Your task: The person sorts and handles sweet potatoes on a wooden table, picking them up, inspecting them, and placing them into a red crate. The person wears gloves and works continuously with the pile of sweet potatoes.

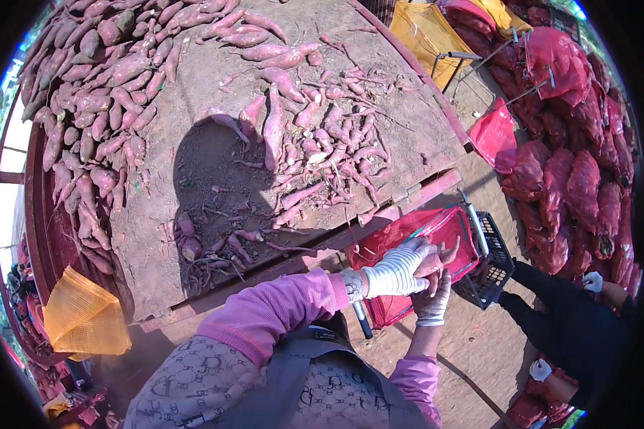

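Over the open mouth of a red mesh bag (pixel 451 228), my left hand (pixel 394 271) in a white striped glove grips sweet potatoes (pixel 430 264). Just below it is my right hand (pixel 433 307), gloved too, with its fingers around the lower part of the same cluster. Fingers and roots overlap, so which hand bears which root is partly hidden. The bag hangs on a metal frame with bar handles (pixel 475 222). Beside my hands, the truck bed (pixel 155 236) carries small and broken sweet potatoes (pixel 333 145), along with a few long ones (pixel 273 128).
A large heap of sweet potatoes (pixel 102 91) covers the bed's far left. A black plastic crate (pixel 488 252) stands right of the bag. Filled red mesh sacks (pixel 563 187) are stacked at right, near a person in dark clothing (pixel 574 327). Yellow mesh bags (pixel 86 316) hang on frames.
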{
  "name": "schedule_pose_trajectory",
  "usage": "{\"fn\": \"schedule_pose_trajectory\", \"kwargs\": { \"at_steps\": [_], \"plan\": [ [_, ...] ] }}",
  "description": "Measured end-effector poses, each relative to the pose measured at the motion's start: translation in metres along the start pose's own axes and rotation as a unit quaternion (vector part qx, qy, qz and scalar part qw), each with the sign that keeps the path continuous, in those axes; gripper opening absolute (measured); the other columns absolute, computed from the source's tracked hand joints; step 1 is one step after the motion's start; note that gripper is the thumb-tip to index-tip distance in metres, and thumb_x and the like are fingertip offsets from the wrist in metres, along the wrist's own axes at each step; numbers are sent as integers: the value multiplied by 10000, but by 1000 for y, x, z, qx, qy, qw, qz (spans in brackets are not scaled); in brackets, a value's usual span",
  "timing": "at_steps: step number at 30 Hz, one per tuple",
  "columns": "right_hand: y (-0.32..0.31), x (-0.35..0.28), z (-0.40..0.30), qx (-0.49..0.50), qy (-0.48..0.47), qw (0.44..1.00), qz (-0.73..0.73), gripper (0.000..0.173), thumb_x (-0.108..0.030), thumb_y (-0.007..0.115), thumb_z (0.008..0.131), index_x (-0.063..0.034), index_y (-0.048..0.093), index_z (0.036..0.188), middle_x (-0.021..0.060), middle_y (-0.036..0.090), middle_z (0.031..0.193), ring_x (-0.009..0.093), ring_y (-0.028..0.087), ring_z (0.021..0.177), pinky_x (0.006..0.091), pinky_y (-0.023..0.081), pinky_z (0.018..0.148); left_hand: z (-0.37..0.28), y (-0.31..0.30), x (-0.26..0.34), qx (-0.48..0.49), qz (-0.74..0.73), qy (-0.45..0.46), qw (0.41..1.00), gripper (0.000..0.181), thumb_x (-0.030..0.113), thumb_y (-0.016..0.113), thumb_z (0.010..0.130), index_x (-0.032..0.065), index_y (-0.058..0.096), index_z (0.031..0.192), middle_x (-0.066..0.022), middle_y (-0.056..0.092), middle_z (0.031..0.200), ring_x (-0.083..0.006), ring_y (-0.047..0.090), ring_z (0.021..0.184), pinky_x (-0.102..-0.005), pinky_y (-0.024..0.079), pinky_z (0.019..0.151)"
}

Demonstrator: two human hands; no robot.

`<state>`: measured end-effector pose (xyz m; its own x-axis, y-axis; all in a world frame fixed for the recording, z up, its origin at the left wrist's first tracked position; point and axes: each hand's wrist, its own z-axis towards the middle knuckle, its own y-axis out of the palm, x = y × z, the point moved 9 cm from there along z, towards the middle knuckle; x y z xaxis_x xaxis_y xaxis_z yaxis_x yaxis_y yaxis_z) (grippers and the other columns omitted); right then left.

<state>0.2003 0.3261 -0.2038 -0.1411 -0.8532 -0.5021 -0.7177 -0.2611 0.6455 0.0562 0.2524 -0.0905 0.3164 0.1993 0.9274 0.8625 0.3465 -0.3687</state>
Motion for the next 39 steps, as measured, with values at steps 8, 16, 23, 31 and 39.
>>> {"fn": "schedule_pose_trajectory", "kwargs": {
  "at_steps": [8,16,23,31,39],
  "plan": [
    [50,-7,-12,-97,28,995,-24,514,-434,513,890,-152,453,1315,114,516,1286,297,525,1137,463,459,907,-46,-262,-77,373,377,-161,832,718,359,692,699,56,415,1288,-200,487,1204,-377,466,1112,-482,398,905],
    [270,78,49,-275,89,928,-234,602,-325,634,841,-46,418,1329,106,524,1238,242,511,1144,399,471,912,-79,-330,-188,257,255,-266,894,789,224,680,709,30,311,1378,-268,507,1169,-353,600,953,-409,491,798],
    [410,161,168,-256,-109,722,-633,469,-276,576,876,-42,475,1270,180,566,1175,270,547,1090,353,458,862,-189,-366,-173,423,-430,-77,794,757,61,713,662,-24,371,1332,-87,527,1216,-182,532,1059,-311,435,907],
    [531,285,128,-436,-295,339,-779,720,-410,644,781,-109,360,1370,249,386,1338,410,438,1191,451,377,985,-257,-474,-255,467,225,-309,797,682,251,712,674,69,456,1280,-202,524,1214,-361,473,1167,-430,352,1007],
    [597,170,296,-209,-362,275,-866,829,-555,647,730,-112,362,1369,175,414,1362,355,363,1269,504,278,1038,-281,-476,-284,491,333,-280,755,667,334,674,706,9,469,1252,-194,490,1263,-361,393,1244,-456,280,1056]
  ]
}}
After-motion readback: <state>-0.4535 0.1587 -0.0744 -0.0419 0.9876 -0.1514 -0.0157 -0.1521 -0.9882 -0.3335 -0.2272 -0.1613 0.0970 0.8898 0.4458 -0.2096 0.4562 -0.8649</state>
